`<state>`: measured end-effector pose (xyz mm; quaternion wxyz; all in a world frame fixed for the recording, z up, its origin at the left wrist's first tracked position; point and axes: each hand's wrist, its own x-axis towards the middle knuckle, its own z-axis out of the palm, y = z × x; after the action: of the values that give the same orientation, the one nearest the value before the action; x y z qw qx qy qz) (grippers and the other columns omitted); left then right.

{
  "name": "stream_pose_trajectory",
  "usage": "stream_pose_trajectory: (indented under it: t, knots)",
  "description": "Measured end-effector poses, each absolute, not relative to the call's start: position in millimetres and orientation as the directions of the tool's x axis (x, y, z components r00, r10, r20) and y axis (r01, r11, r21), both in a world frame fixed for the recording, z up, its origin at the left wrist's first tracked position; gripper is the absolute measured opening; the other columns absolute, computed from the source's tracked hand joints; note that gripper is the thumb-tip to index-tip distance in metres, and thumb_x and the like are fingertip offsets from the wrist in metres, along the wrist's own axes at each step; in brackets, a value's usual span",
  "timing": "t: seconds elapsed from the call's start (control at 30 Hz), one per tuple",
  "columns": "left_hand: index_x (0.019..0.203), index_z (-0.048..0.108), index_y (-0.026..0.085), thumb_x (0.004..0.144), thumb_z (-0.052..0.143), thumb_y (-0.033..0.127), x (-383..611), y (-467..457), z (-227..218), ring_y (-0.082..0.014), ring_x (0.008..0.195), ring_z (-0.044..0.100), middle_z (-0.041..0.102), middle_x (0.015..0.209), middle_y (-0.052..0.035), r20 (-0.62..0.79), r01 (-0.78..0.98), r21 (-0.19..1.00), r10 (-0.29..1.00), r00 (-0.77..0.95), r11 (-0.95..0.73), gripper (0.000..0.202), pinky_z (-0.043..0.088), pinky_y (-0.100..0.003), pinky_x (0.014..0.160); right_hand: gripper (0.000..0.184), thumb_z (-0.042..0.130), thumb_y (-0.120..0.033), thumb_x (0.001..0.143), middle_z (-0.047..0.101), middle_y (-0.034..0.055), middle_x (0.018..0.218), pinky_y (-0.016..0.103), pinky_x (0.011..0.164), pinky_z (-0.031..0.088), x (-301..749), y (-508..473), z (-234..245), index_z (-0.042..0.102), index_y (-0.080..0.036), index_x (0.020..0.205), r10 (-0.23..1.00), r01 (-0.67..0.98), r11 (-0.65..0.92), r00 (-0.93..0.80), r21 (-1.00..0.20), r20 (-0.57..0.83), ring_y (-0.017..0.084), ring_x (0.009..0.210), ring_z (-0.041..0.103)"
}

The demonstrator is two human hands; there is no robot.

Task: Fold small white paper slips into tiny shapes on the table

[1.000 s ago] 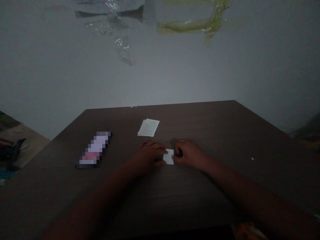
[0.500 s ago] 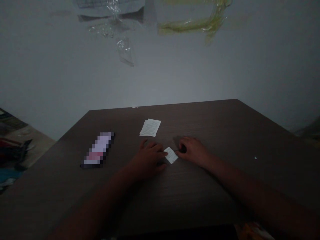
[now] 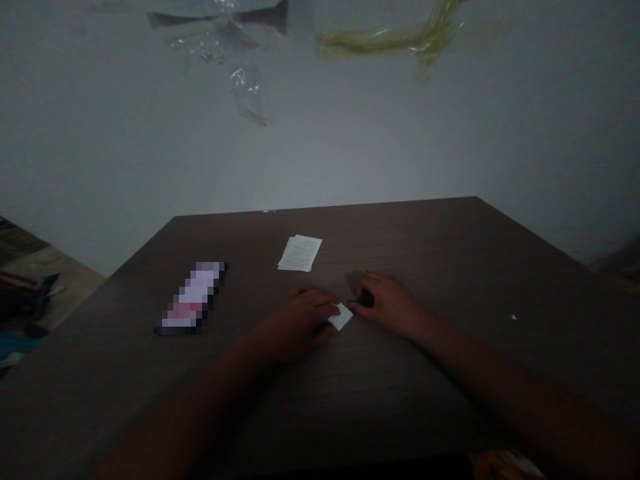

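Small paper [image 3: 343,320]: left grip [image 3: 306,321] over edge, right grip [image 3: 384,301] near corner, both closures unclear; roomy table [image 3: 360,393] nearside

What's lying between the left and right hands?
In the head view, a small white paper lies between the left hand and right hand, partly covered by the left.

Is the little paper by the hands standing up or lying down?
Lying down. The little paper looks flat on the table, lines of print facing up, left hand partly over it.
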<state>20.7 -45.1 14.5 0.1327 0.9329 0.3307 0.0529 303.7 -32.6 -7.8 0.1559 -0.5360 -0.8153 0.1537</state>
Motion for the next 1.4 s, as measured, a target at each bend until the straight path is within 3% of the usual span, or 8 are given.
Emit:
stream_pose_trajectory:
  t: [0.13, 0.5, 0.63, 0.87, 1.1, 1.23, 1.4]
  knots:
    - [0.154, 0.086, 0.026, 0.117, 0.078, 0.02, 19.9, -42.6, 10.3, -0.0358, 0.161, 0.074, 0.082, 0.168, -0.0121, -0.033, 0.643, 0.282, 0.663, 0.748, -0.712, 0.038, 0.052, -0.059, 0.14, 0.02, 0.094, -0.024, 0.102, 0.082, 0.0067, 0.109, 0.041, 0.095, 0.049, 303.4, -34.5, -9.1, 0.074, -0.026, 0.099, 0.914, 0.808, 0.397, -0.393, -0.436, 0.105, 0.029, 0.106, 0.076]
    - [0.166, 0.084, 0.038, 0.117, 0.086, 0.036, 18.5, -49.3, 13.2, -0.0457, 0.165, 0.068, 0.072, 0.178, -0.0151, -0.049, 0.639, 0.225, 0.647, 0.761, -0.735, 0.049, 0.055, -0.072, 0.137, 0.025, 0.095, -0.021, 0.1, 0.08, 0.0055, 0.11, 0.041, 0.101, 0.048, 299.5, -38.4, -7.5, 0.071, -0.025, 0.098, 0.905, 0.794, 0.402, -0.421, -0.455, 0.066, 0.029, 0.112, 0.075]
    - [0.166, 0.083, 0.044, 0.116, 0.087, 0.043, 18.0, -51.2, 14.1, -0.0454, 0.164, 0.067, 0.071, 0.18, -0.0136, -0.037, 0.635, 0.198, 0.641, 0.766, -0.747, 0.05, 0.056, -0.071, 0.136, 0.027, 0.098, -0.023, 0.097, 0.08, 0.0051, 0.11, 0.041, 0.1, 0.047, 298.7, -41.1, -5.7, 0.071, -0.025, 0.098, 0.899, 0.795, 0.41, -0.434, -0.446, 0.052, 0.029, 0.111, 0.075]
    - [0.167, 0.084, 0.037, 0.116, 0.089, 0.039, 21.7, -54.9, 19.3, -0.0533, 0.168, 0.064, 0.068, 0.183, -0.0193, -0.071, 0.635, 0.202, 0.635, 0.769, -0.746, 0.051, 0.054, -0.081, 0.135, 0.025, 0.096, -0.023, 0.098, 0.08, 0.005, 0.107, 0.04, 0.096, 0.047, 296.0, -41.1, -6.2, 0.071, -0.025, 0.095, 0.917, 0.818, 0.381, -0.392, -0.431, 0.065, 0.029, 0.107, 0.075]
    - [0.169, 0.082, 0.04, 0.118, 0.087, 0.042, 20.4, -52.4, 17.2, -0.0513, 0.169, 0.063, 0.064, 0.186, -0.0181, -0.112, 0.653, 0.171, 0.644, 0.757, -0.738, 0.051, 0.051, -0.082, 0.137, 0.028, 0.094, -0.022, 0.1, 0.075, 0.0041, 0.099, 0.037, 0.083, 0.039, 294.9, -20.2, -11.6, 0.067, -0.024, 0.091, 0.962, 0.854, 0.272, -0.259, -0.443, 0.092, 0.024, 0.091, 0.067]
    - [0.16, 0.088, 0.038, 0.118, 0.087, 0.034, 19.5, -48.4, 11.4, -0.0453, 0.161, 0.069, 0.071, 0.175, -0.0151, -0.035, 0.643, 0.212, 0.652, 0.757, -0.736, 0.042, 0.052, -0.075, 0.136, 0.026, 0.092, -0.022, 0.102, 0.076, 0.0047, 0.1, 0.037, 0.083, 0.042, 297.2, -18.7, -17.5, 0.068, -0.025, 0.092, 0.956, 0.843, 0.294, -0.257, -0.45, 0.144, 0.025, 0.091, 0.069]
    - [0.149, 0.091, 0.031, 0.116, 0.085, 0.023, 21.5, -43.0, 8.0, -0.0351, 0.139, 0.077, 0.084, 0.143, -0.009, -0.019, 0.659, 0.278, 0.682, 0.731, -0.699, 0.035, 0.056, -0.058, 0.13, 0.02, 0.088, -0.022, 0.103, 0.079, 0.0061, 0.106, 0.039, 0.088, 0.05, 302.0, -24.0, -24.8, 0.07, -0.026, 0.097, 0.943, 0.8, 0.332, -0.277, -0.5, 0.185, 0.028, 0.097, 0.074]
